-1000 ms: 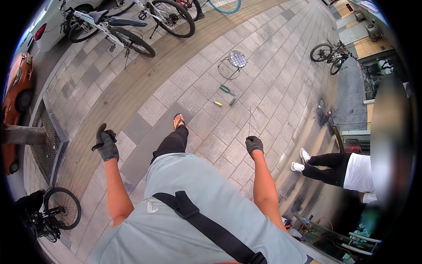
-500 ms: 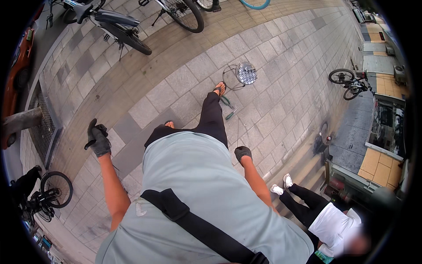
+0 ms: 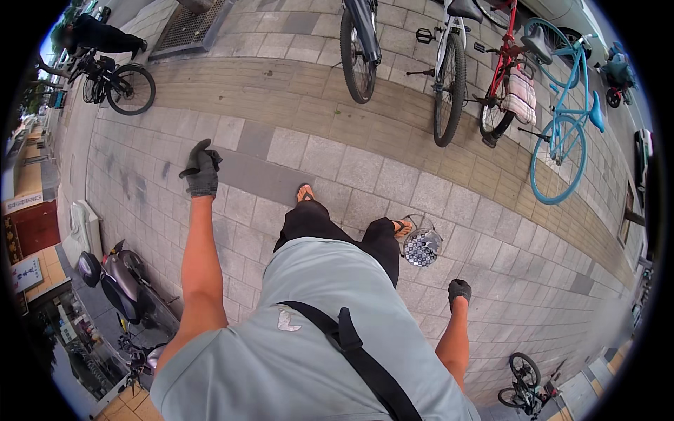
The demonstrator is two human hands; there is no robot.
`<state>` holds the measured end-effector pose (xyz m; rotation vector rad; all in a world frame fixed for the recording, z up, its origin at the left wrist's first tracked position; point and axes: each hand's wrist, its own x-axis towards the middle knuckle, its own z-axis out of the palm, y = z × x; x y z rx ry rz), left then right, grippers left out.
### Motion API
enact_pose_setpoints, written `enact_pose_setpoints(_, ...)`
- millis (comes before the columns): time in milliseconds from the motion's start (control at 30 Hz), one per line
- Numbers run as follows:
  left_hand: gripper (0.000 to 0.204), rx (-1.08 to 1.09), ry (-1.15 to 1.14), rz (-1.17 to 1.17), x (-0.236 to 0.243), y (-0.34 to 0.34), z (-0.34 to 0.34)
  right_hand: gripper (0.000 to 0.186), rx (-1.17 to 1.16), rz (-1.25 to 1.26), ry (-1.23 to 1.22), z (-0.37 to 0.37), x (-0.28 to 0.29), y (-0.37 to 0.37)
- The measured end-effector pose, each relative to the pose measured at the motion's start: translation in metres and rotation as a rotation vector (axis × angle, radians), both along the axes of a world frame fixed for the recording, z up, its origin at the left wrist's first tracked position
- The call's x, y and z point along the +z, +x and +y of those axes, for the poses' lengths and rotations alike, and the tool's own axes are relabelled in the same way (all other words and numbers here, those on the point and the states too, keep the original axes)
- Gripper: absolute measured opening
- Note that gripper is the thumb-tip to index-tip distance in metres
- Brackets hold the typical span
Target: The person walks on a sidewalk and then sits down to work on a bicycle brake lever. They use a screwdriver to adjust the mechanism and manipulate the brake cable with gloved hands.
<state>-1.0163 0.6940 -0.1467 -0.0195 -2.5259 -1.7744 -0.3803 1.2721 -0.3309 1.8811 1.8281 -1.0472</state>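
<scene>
My left hand (image 3: 201, 170), in a dark grey glove, is held out at the left above the paving, empty, its fingers loosely apart. My right hand (image 3: 459, 290), gloved too, is closed at lower right; whatever it holds is too small or hidden to make out. A round stool (image 3: 423, 248) with a checked seat and metal frame stands right beside my right sandalled foot (image 3: 402, 228). My left foot (image 3: 304, 193) is on the pavers to its left. The hand tools seen on the ground earlier do not show.
Several parked bicycles (image 3: 442, 91) line the top right. A person in dark clothes (image 3: 105, 35) is beside a black bicycle (image 3: 130, 91) at top left. A scooter (image 3: 123, 284) stands at lower left, another bicycle (image 3: 526, 379) at lower right. A tree grate (image 3: 189, 28) is at the top.
My view has swung round to the left, so the bicycle row shifted right. I have stepped up beside the stool. The person in white left view; the thin rod in my right hand no longer shows.
</scene>
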Motion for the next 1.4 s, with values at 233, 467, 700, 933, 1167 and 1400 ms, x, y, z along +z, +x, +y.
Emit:
enact_pose_setpoints(233,0.039,0.166,0.117,0.041,0.029,0.026,-0.024,0.030,-0.009,-0.053,-0.083,0.007,0.034,-0.124)
enact_pose_setpoints(467,0.040,0.234,0.378,0.134,0.030,0.012,-0.075,0.032,0.555,0.126,0.021,-0.076,0.068,-0.262)
enact_pose_setpoints(700,0.043,0.345,0.414,0.184,0.036,0.020,-0.116,0.030,0.830,0.092,0.075,-0.091,0.098,-0.359)
enact_pose_setpoints(933,0.040,0.502,0.444,0.197,0.037,0.050,-0.119,0.029,1.006,-0.068,0.026,-0.076,0.086,-0.414)
enact_pose_setpoints(1167,0.035,0.713,0.368,0.251,0.065,0.093,-0.110,0.033,1.307,-0.156,-0.022,-0.078,0.031,-0.515)
enact_pose_setpoints(1400,0.037,0.886,0.297,0.367,0.089,0.124,-0.132,0.032,1.314,-0.002,-0.105,-0.098,-0.038,-0.640)
